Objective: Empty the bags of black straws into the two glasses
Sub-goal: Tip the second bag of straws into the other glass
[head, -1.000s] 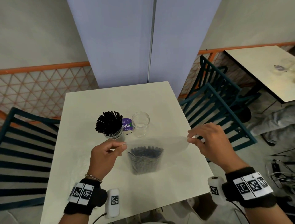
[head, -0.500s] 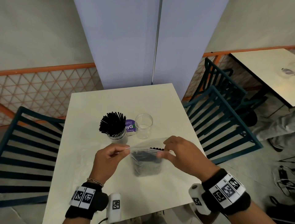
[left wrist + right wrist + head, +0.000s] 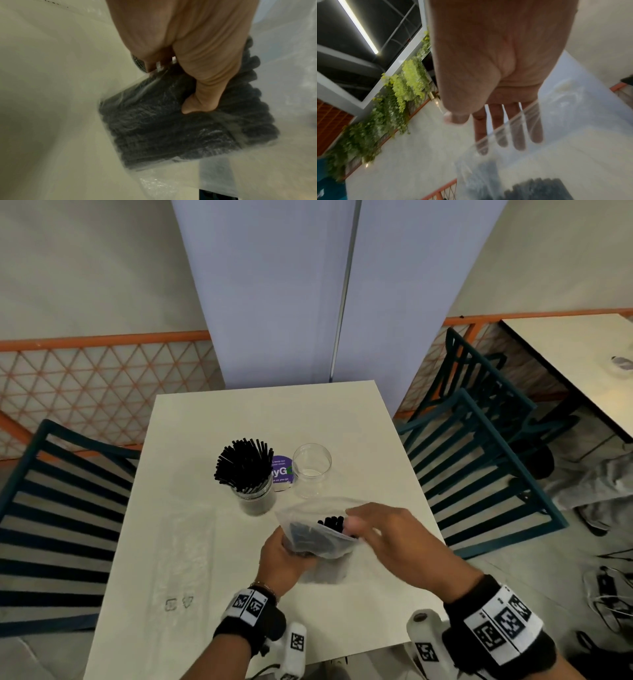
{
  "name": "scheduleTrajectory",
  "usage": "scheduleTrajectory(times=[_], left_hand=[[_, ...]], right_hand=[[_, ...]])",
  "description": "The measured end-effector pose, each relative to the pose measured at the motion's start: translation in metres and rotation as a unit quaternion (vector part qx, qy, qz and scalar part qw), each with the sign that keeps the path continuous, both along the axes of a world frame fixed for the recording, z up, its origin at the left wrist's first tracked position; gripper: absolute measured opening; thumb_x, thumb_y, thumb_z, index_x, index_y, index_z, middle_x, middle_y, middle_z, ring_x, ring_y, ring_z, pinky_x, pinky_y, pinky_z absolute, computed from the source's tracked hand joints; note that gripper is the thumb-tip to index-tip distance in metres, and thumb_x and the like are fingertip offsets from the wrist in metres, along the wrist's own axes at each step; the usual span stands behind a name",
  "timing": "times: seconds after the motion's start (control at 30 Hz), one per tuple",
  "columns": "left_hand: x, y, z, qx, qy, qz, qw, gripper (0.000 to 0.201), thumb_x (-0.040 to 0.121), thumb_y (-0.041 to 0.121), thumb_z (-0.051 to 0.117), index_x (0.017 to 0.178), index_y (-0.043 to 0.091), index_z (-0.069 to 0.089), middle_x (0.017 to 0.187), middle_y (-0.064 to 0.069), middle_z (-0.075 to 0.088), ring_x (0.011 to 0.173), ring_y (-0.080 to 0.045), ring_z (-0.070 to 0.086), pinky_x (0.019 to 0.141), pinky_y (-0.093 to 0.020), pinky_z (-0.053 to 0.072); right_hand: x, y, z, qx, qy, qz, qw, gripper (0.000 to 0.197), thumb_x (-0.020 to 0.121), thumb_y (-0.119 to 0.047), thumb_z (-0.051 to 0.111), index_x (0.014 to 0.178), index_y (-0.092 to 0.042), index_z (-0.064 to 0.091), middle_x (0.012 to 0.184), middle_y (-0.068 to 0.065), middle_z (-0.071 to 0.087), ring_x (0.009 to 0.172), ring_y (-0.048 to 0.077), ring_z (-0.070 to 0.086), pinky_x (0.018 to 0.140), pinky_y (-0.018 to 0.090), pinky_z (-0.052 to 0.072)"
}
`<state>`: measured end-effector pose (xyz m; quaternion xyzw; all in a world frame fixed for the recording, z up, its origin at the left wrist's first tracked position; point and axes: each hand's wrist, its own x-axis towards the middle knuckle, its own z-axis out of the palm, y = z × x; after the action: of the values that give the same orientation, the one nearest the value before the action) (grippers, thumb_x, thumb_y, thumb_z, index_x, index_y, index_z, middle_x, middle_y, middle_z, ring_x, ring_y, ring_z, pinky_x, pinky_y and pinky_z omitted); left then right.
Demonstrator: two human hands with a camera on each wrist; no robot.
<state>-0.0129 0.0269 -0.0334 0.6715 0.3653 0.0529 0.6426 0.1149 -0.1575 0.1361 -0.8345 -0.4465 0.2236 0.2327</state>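
A second ago we pinched the clear bag by its top edge, one corner in each hand, mouth stretched wide. Now our left hand has dropped to wrap round the bag's lower body, squeezing the bundled black straws through the plastic. Our right hand has let go of its corner and come across, its straight fingers sliding into the mouth above that grip.
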Motion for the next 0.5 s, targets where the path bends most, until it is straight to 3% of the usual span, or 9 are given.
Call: scheduleTrajectory(times=[0.03, 0.1, 0.17, 0.23, 0.3, 0.33, 0.4, 0.47, 0.5], left_hand=[[-0.002, 0.0, -0.001, -0.008, 0.0, -0.003, 1.0, 0.061, 0.057, 0.009, 0.094, 0.113, 0.023, 0.075, 0.105, 0.001, 0.083, 0.104, -0.021, 0.078, 0.093, -0.043, 0.064], [-0.008, 0.001, -0.007, -0.021, -0.006, -0.006, 1.0, 0.065, 0.049, 0.012, 0.091, 0.111, 0.023, 0.073, 0.108, -0.003, 0.083, 0.108, -0.027, 0.078, 0.096, -0.049, 0.063], [-0.011, 0.001, -0.012, -0.016, -0.021, -0.006, 1.0, 0.061, 0.054, -0.003, 0.092, 0.106, 0.023, 0.071, 0.105, -0.007, 0.082, 0.108, -0.032, 0.077, 0.093, -0.045, 0.064], [-0.012, 0.003, -0.016, -0.02, -0.027, -0.003, 0.999, 0.06, 0.06, -0.015, 0.09, 0.105, 0.018, 0.069, 0.101, -0.005, 0.082, 0.105, -0.031, 0.077, 0.088, -0.034, 0.064], [-0.014, 0.005, -0.016, -0.02, -0.017, -0.003, 1.0, 0.056, 0.06, -0.007, 0.09, 0.105, 0.019, 0.071, 0.099, -0.002, 0.084, 0.102, -0.025, 0.078, 0.087, -0.032, 0.063], [-0.015, 0.005, -0.013, -0.023, -0.014, -0.005, 1.0, 0.054, 0.062, -0.007, 0.09, 0.105, 0.021, 0.073, 0.099, 0.0, 0.084, 0.1, -0.022, 0.079, 0.086, -0.033, 0.063], [-0.017, 0.005, -0.011, -0.032, -0.016, -0.005, 0.999, 0.052, 0.067, -0.012, 0.089, 0.104, 0.021, 0.074, 0.099, 0.003, 0.084, 0.098, -0.017, 0.079, 0.084, -0.029, 0.062], [-0.019, 0.007, -0.01, -0.035, -0.023, -0.001, 0.999, 0.051, 0.069, -0.015, 0.088, 0.104, 0.019, 0.073, 0.095, 0.006, 0.084, 0.094, -0.012, 0.079, 0.08, -0.024, 0.06], [-0.02, 0.007, -0.011, -0.036, -0.025, 0.004, 0.999, 0.051, 0.069, -0.016, 0.088, 0.104, 0.018, 0.072, 0.094, 0.004, 0.084, 0.093, -0.013, 0.078, 0.08, -0.024, 0.06]], right_hand=[[0.003, -0.001, 0.0, -0.023, -0.027, -0.014, 0.999, 0.047, 0.108, -0.054, 0.04, 0.103, -0.02, 0.071, 0.109, -0.003, 0.074, 0.102, 0.017, 0.066, 0.09, 0.034, 0.053], [0.002, 0.002, -0.002, -0.095, -0.087, -0.023, 0.991, 0.025, 0.11, -0.029, 0.05, 0.109, -0.015, 0.071, 0.104, 0.003, 0.074, 0.096, 0.025, 0.067, 0.085, 0.038, 0.055], [-0.005, 0.007, -0.005, -0.071, -0.106, -0.04, 0.991, 0.018, 0.104, -0.03, 0.062, 0.112, -0.018, 0.074, 0.105, 0.001, 0.076, 0.095, 0.019, 0.07, 0.085, 0.037, 0.057], [-0.01, 0.006, 0.0, 0.059, -0.105, -0.086, 0.989, 0.017, 0.095, -0.037, 0.075, 0.105, -0.024, 0.077, 0.095, -0.01, 0.075, 0.085, 0.004, 0.067, 0.079, 0.026, 0.056], [-0.009, -0.002, 0.004, 0.165, -0.181, -0.123, 0.962, 0.022, 0.085, -0.044, 0.085, 0.098, -0.028, 0.079, 0.095, -0.014, 0.073, 0.091, 0.005, 0.063, 0.082, 0.022, 0.052], [-0.008, -0.008, 0.004, 0.187, -0.213, -0.134, 0.95, 0.029, 0.078, -0.048, 0.088, 0.098, -0.03, 0.079, 0.106, -0.014, 0.073, 0.102, 0.007, 0.061, 0.088, 0.022, 0.049], [-0.002, -0.024, -0.006, 0.191, -0.095, -0.154, 0.965, 0.063, 0.062, -0.051, 0.097, 0.119, -0.036, 0.073, 0.141, -0.014, 0.06, 0.13, 0.005, 0.052, 0.105, 0.022, 0.042], [0.006, -0.042, -0.029, 0.17, 0.171, -0.162, 0.957, 0.118, 0.05, -0.038, 0.106, 0.151, -0.042, 0.044, 0.159, -0.023, 0.042, 0.145, -0.003, 0.041, 0.116, 0.026, 0.035], [0.008, -0.047, -0.042, 0.15, 0.249, -0.159, 0.943, 0.137, 0.047, -0.034, 0.108, 0.158, -0.043, 0.03, 0.16, -0.027, 0.038, 0.147, -0.005, 0.039, 0.119, 0.028, 0.033]])
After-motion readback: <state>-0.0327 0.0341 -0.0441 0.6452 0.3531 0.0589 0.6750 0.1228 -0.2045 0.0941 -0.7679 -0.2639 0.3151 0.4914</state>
